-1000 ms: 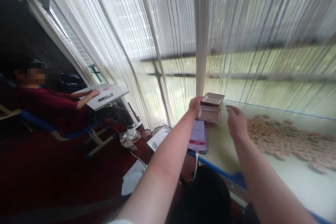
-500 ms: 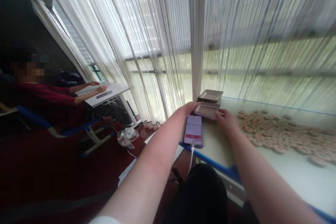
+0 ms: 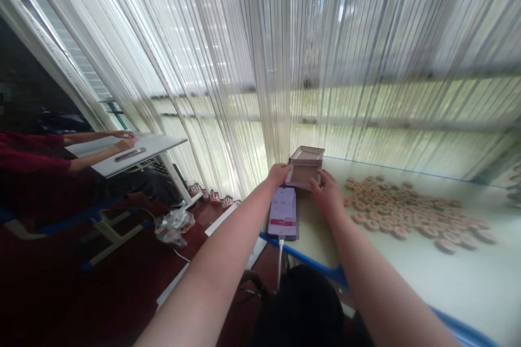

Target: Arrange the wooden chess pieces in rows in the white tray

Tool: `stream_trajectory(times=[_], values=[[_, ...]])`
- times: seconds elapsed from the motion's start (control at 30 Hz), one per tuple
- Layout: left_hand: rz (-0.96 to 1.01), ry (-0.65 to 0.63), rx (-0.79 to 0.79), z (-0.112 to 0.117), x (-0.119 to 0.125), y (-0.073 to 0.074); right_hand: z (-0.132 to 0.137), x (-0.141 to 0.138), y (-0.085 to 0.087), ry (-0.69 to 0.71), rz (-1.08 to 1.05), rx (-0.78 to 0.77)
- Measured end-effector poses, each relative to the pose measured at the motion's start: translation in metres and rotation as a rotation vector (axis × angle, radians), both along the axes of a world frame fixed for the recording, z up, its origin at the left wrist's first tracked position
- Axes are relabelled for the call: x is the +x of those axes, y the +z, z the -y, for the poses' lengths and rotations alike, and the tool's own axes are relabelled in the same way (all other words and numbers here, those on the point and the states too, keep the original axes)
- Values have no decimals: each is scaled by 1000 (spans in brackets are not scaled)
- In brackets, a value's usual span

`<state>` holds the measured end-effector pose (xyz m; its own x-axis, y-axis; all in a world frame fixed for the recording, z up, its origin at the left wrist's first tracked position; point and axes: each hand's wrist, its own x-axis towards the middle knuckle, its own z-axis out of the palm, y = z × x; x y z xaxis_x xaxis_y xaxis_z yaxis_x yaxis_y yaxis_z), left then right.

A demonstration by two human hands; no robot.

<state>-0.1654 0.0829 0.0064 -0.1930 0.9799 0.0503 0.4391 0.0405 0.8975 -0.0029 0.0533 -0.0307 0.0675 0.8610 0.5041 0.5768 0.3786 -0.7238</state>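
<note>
A shallow, light-brown rectangular box (image 3: pixel 303 174) sits at the table's far left corner, open side up. My left hand (image 3: pixel 280 173) is closed on its left edge, most of the fingers hidden behind the side. My right hand (image 3: pixel 328 190) grips the right edge between thumb and fingers. Just behind stands a second shallow tray or lid (image 3: pixel 307 154) with a pale rim, touching or very close to the box; I cannot tell whether they are joined. Nearer to me, below the box, lies a phone (image 3: pixel 282 211) with its screen lit.
Many round, wooden-looking pieces (image 3: pixel 407 206) spread over the right of the pale, blue-edged table (image 3: pixel 468 276). A white cable (image 3: pixel 280 265) runs from the phone. Sheer curtains (image 3: pixel 228 38) hang behind. At left, a person in a red sleeve (image 3: pixel 36 152) works at a white desk (image 3: pixel 158 147).
My view has turned right, so everything sits further left. The box now looks tilted more towards me, right up against the tray behind. Both hands stay on it.
</note>
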Motion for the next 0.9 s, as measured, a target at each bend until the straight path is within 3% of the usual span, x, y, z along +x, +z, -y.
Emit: stream_trajectory(times=[0.2,0.33,0.43,0.6,0.73,0.9], values=[[211,-59,39,20,12,25,20,5,31,-2,-138,3],[62,-91,120,34,35,34,42,32,40,-28,-104,2],[-116,-234,174,54,62,26,76,67,29,-116,-2,1],[-349,-562,44,97,110,2,154,128,5,-127,148,-126],[-557,-630,189,119,140,-13,197,160,-4,-31,267,-186],[-846,-591,195,128,152,-17,206,178,-12,11,296,-202]])
